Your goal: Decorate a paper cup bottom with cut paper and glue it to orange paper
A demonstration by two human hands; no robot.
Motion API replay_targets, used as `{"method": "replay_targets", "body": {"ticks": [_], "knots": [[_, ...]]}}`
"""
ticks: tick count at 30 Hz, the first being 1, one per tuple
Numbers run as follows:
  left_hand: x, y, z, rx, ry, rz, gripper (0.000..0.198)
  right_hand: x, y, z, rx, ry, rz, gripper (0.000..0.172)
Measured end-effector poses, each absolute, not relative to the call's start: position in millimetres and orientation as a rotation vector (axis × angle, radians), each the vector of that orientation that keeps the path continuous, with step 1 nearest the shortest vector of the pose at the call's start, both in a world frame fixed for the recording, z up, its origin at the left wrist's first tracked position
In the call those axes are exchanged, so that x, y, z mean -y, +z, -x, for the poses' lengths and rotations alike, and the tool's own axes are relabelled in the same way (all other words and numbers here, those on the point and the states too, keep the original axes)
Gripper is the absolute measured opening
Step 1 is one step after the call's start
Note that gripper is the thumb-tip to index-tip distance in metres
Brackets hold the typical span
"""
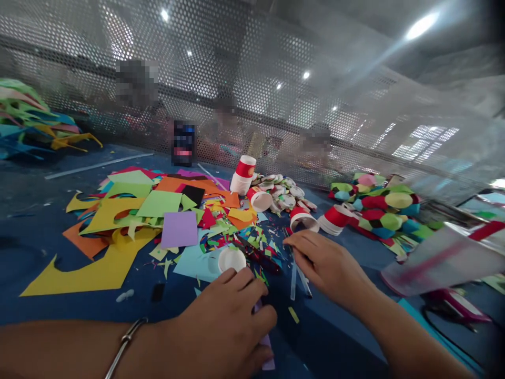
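The purple paper (269, 359) lies under your left hand (231, 318), mostly hidden by it; what shows is a narrow strip, its long axis running from beside the white disc (232, 259) toward you, leaning slightly right at the near end; its full outline cannot be told.

Your left grip is curled, fingers bent over the paper; you cannot tell from here whether they pinch it or only press; the foremost fingertips reach the disc's near rim. Your right hand (329, 266) has its fingers drawn together, tips pointing left; whether that grip pinches anything cannot be told; the clear stick (293, 281) lies just below it.

Dark blue desk (335, 337) shows between your forearms, with one yellow scrap (294, 315) on it; the red-handled scissors (262, 256) and paper clippings (221, 237) bound the far side; the translucent tumbler (437, 260) stands tilted in view beyond your right forearm.
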State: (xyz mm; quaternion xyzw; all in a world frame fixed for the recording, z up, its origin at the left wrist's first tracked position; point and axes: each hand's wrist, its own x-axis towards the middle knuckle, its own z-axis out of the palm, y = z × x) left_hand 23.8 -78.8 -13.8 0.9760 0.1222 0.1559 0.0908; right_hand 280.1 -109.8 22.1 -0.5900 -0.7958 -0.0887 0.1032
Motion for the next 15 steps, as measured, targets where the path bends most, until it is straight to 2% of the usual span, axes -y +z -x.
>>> {"method": "replay_targets", "body": {"ticks": [8, 11, 15], "knots": [[79.1, -2.9, -25.7, -0.527, 0.441, -2.788, 0.040, 68.0, 33.2, -287.9, 2.162, -0.271, 1.819, 0.020], [72.8, 0.5, -25.6, -0.343, 0.394, -2.879, 0.034, 60.9, 25.5, -291.4, 2.130, -0.296, 1.852, 0.022], [64.2, 6.0, -26.6, -0.097, 0.353, -2.992, 0.015, 66.9, 18.9, -283.9, 2.141, -0.320, 1.837, 0.024]]}}
